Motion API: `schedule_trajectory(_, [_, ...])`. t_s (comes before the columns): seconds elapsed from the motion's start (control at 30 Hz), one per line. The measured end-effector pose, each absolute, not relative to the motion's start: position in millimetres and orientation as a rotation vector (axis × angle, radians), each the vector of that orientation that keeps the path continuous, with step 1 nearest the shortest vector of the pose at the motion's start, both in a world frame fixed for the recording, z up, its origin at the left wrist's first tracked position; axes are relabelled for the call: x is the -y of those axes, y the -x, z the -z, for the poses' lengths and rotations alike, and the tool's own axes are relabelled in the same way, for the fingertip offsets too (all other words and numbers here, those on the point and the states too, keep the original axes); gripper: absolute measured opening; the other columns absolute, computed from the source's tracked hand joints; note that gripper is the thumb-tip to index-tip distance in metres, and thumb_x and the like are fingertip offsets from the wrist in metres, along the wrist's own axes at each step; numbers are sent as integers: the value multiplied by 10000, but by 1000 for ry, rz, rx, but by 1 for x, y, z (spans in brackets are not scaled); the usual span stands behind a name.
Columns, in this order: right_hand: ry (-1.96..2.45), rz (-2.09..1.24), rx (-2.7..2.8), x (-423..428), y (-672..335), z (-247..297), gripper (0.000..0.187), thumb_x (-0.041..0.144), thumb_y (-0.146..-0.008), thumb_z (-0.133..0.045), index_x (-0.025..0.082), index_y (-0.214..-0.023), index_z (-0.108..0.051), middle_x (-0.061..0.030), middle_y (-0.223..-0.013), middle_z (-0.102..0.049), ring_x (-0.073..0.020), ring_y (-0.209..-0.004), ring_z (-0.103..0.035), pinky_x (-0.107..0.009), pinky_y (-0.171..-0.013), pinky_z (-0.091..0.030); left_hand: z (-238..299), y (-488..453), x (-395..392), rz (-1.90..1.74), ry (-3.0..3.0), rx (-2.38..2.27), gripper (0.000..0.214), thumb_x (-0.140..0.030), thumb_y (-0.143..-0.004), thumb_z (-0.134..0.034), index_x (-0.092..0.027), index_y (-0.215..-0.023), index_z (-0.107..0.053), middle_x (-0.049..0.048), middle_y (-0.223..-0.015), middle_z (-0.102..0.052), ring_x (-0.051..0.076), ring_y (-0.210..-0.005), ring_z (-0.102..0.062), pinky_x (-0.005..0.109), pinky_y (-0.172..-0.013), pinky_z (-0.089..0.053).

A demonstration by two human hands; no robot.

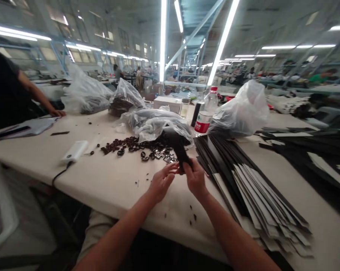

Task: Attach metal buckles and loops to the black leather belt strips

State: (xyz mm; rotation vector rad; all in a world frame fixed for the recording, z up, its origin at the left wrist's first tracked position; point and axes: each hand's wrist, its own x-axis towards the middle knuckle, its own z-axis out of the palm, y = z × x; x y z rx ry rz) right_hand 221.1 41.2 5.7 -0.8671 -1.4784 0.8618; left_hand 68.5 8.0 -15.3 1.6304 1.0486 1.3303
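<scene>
A black strip, looking like a strap or belt blank, rises from my hands and bends away over the pile behind. My right hand is closed around its near end, thumb on top. My left hand meets the same end from the left, its fingers and thumb bent against it; whether a small part sits between them is hidden. Just beyond lie metal buckles and a heap of dark loops. To the right of my right hand is a fanned stack of black strips with pale undersides.
Clear plastic bags lie behind the loops, with another bag at right. A bottle with a red cap stands near a white box. A white power bank with a cable lies left. A person's hand rests at the far left.
</scene>
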Motion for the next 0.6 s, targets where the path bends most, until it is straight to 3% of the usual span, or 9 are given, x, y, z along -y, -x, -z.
schedule_trajectory(0.1, [905, -679, 1304, -53, -232, -12, 301, 489, -928, -542, 189, -948, -535, -54, -857, -700, -137, -605, -632, -288, -606, -539, 13, -67, -8, -1238, -1766, -1113, 435, -435, -948, -481, -171, -1243, -662, 130, -1214, -689, 293, -1054, -652, 416, -936, -488])
schedule_trajectory(0.23, [941, -707, 1156, -67, -241, -12, 353, 513, -876, -596, 175, -954, -532, -59, -891, -694, -133, -597, -644, -278, -583, -526, 7, -73, -2, -1247, -1833, -1091, 316, -360, -915, -564, -204, -1133, -731, 109, -1162, -722, 303, -1091, -657, 441, -990, -482])
schedule_trajectory(0.33, [963, -789, 1068, -74, -243, -6, 400, 538, -820, -650, 173, -937, -537, -47, -866, -688, -122, -576, -637, -260, -563, -514, 4, -67, -4, -1270, -1873, -1099, 269, -304, -893, -600, -169, -1060, -761, 94, -1062, -746, 319, -1006, -687, 447, -924, -523])
schedule_trajectory(0.47, [993, -873, 1016, -80, -245, -1, 483, 592, -741, -710, 171, -912, -545, -30, -819, -684, -126, -565, -642, -246, -535, -515, -2, -3, -27, -1266, -1724, -1642, 118, -288, -821, -700, -219, -857, -788, 38, -833, -749, 211, -767, -689, 319, -747, -547])
schedule_trajectory(0.6, [1003, -920, 981, -83, -246, 0, 543, 636, -686, -743, 171, -895, -557, -19, -778, -679, -116, -524, -619, -234, -498, -507, -8, 107, -52, -1375, -1427, -2131, 81, -168, -803, -656, -181, -792, -736, 88, -903, -719, 242, -914, -646, 371, -909, -474])
